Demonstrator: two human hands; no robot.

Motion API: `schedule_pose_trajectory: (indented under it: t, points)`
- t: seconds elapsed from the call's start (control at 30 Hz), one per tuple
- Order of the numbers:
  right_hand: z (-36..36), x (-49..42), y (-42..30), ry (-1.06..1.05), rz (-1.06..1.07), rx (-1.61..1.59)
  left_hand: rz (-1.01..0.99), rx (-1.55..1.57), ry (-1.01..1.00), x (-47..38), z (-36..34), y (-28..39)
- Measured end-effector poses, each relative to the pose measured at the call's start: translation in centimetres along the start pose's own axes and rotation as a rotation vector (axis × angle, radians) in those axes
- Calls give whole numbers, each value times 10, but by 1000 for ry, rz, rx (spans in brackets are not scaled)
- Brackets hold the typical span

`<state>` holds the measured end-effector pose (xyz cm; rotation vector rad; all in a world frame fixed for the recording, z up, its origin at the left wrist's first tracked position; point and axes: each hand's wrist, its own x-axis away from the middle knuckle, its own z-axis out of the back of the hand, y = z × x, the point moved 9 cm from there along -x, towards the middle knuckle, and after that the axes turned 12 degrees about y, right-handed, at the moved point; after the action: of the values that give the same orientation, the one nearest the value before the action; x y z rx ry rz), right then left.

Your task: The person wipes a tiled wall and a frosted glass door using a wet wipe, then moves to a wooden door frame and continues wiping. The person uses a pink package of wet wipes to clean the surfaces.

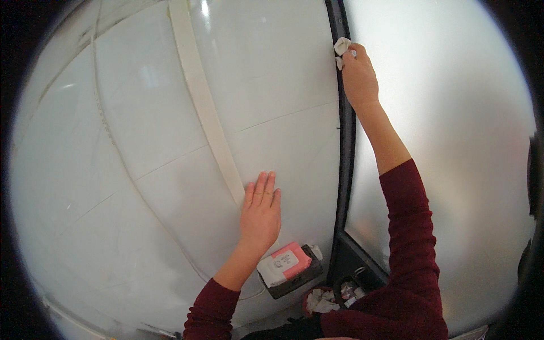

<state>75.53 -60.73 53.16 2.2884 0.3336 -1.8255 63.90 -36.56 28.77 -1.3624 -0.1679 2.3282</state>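
My right hand (pixel 360 76) grips a crumpled white cloth or wipe (pixel 342 46) against the dark frame (pixel 347 127) between a pale tiled wall (pixel 280 85) and a frosted glass panel (pixel 399 85). Lower down, my left hand (pixel 261 208) rests flat on the wall with its fingers spread slightly and nothing in it. It lies beside the lower end of a flat cream trunking strip (pixel 204 102). Both arms wear dark red sleeves.
Below my left hand, a pink and white wipes packet (pixel 284 263) lies on a dark box (pixel 297 284). A bin with crumpled tissues (pixel 323 299) stands near my body. A thin cable (pixel 123 161) runs down the wall at the left.
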Motion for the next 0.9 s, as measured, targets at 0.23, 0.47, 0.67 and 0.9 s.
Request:
schedule_pose_trajectory:
  t: [0.23,0.47,0.67,0.9]
  points:
    - [-9,-36,10,15,-96,-145,13,-11,0,-1,-5,0]
    - [0,11,9,-74,-38,8,21,36,-18,-3,-5,2]
    - [23,118,0,-128,-13,57,34,69,-25,-3,-5,3]
    - [52,327,15,-496,-372,-36,66,108,2,0,-7,9]
